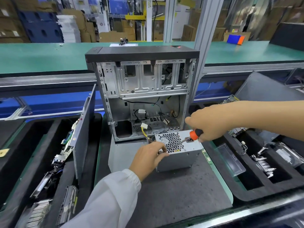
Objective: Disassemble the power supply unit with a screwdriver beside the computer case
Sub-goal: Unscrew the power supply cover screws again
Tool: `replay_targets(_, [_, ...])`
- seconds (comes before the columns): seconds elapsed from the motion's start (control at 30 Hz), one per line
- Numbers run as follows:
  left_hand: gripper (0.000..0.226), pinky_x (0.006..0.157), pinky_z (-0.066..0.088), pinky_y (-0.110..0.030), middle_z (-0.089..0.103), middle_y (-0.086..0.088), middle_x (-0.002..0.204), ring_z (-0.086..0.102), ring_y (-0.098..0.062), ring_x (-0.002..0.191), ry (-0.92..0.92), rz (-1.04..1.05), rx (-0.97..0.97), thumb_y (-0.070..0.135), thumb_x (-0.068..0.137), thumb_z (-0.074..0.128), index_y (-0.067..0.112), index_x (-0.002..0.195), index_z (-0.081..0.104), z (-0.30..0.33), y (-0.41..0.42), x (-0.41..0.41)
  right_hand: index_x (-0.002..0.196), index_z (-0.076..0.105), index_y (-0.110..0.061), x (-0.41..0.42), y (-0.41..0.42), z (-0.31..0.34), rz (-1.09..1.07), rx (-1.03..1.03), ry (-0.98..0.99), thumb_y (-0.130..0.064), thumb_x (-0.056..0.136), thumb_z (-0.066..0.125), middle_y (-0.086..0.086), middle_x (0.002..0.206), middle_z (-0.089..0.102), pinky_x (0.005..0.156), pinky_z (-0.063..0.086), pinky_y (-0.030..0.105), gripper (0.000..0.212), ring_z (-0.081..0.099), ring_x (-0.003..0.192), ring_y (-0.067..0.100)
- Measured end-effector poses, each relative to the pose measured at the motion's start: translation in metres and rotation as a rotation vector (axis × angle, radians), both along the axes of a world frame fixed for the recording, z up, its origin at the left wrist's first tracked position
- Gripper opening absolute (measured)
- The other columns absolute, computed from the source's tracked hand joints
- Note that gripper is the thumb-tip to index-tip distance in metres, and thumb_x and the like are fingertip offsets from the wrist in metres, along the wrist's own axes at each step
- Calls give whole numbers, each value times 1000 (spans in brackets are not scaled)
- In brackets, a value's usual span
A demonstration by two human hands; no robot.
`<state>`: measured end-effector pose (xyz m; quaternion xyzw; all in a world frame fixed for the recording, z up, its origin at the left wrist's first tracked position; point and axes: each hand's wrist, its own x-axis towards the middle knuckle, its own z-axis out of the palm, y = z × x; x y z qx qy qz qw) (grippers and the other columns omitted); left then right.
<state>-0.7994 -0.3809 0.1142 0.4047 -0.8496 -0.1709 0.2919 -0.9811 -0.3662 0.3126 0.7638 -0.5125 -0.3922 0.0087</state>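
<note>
The left hand (148, 157), in a white sleeve (113, 199), has its fingers curled over the near left corner of the power supply unit (179, 155), holding it on the worktop (181, 195). Just beyond both hands stands the open computer case (143, 96). The right hand (212, 124) grips the orange-and-black screwdriver (189, 139), its shaft slanting down-left to the unit's perforated top near the left hand's fingertips.

A green-topped workbench (49, 55) crosses a warehouse floor, aluminium posts (204, 38) rising from it, cardboard boxes (82, 25) and blue pallets (39, 27) stacked behind
</note>
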Motion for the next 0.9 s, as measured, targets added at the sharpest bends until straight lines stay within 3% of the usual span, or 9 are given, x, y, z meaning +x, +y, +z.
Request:
replay_targets(0.13, [13,62,36,-22,55,14,77,50,-4,68,-87,-16,-10,35,96,57,24,90,54,8,-3,2,94,39,-15,-21,-8,-13,-122,-48,-219,-36,89,60,15,96,68,72,55,38,30,69,76,25])
replay_targets(0.23, [8,62,38,-33,63,2,86,61,-25,73,-437,-45,-207,27,100,46,19,97,45,17,-5,-6,90,41,-18,-30,-11,-37,-263,-97,-497,-38,87,65,9,95,62,64,58,38,32,66,57,19])
replay_targets(0.3, [3,58,27,-31,64,0,78,63,-24,65,-719,22,-338,20,95,48,19,98,46,25,-3,-14,87,40,-18,-30,-13,-59,-367,-154,-700,-36,86,66,4,89,57,54,55,32,32,64,50,13])
replay_targets(0.4, [4,62,24,-32,66,-3,85,64,-24,72,-889,-5,-319,14,97,39,15,100,42,32,-2,-23,84,39,-18,-25,-20,-89,-461,-191,-904,-30,89,65,4,83,60,51,52,29,29,62,47,11])
replay_targets(0.53, [9,67,25,-34,65,-5,92,61,-23,77,-985,-116,-379,6,94,39,13,95,44,40,-6,-30,82,37,-20,-20,-37,-109,-520,-228,-1015,-27,91,65,4,77,57,49,48,25,30,60,51,12])
replay_targets(0.63, [8,66,24,-34,65,-5,93,54,-23,70,-989,-150,-356,11,98,37,14,92,42,40,-10,-30,83,39,-16,-18,-51,-116,-531,-247,-1054,-24,90,65,9,84,58,54,51,35,28,58,57,19])
replay_targets(0.73, [10,57,21,-31,66,-7,95,59,-26,73,-929,-108,-265,17,99,35,15,89,35,39,-14,-27,90,43,-13,-15,-62,-125,-489,-270,-1031,-28,90,65,13,93,59,64,52,40,27,59,71,25])
replay_targets(0.83, [10,48,11,-31,64,-7,94,59,-27,71,-892,-92,-237,17,99,31,15,90,32,33,-13,-26,92,43,-15,-15,-77,-134,-500,-243,-1026,-28,89,65,8,89,61,58,50,32,25,60,64,19])
replay_targets(0.9, [10,48,16,-30,64,-7,94,64,-29,77,-876,-75,-203,19,100,33,14,93,38,30,-11,-23,97,46,-14,-13,-92,-135,-498,-228,-977,-29,87,65,10,98,62,69,54,38,25,61,73,21])
